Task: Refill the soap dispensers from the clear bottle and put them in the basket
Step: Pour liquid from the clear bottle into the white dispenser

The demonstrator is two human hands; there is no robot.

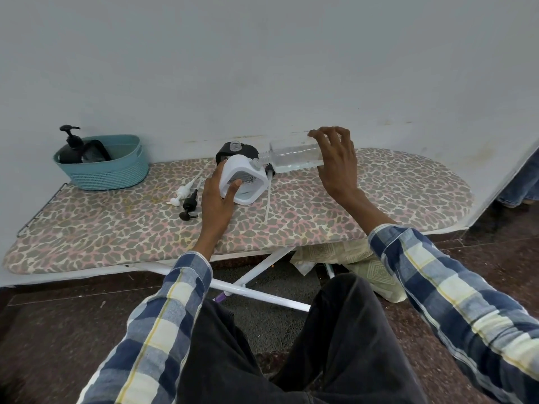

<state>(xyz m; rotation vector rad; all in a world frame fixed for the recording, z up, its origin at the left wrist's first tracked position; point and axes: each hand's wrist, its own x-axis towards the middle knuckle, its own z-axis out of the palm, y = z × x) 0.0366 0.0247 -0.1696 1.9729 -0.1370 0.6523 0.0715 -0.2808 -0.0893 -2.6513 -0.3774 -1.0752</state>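
My left hand (217, 199) grips a white square soap dispenser (243, 179) with an open neck, tilted on the ironing board (379, 199). My right hand (335, 158) holds the clear bottle (291, 156) almost level, its mouth at the white dispenser's neck. Behind the white one stands a black dispenser (236, 153) without a pump. A white pump (182, 193) and a black pump (189, 204) lie loose on the board to the left. The teal basket (116, 173) at the back left holds a black pump dispenser (71, 147) and another dark item.
A white dip tube (267, 199) lies on the board near the white dispenser. The wall runs close behind the board. Folded cloth (350, 260) lies under the board beside its white legs. Another person's leg shows at the far right edge (522, 185).
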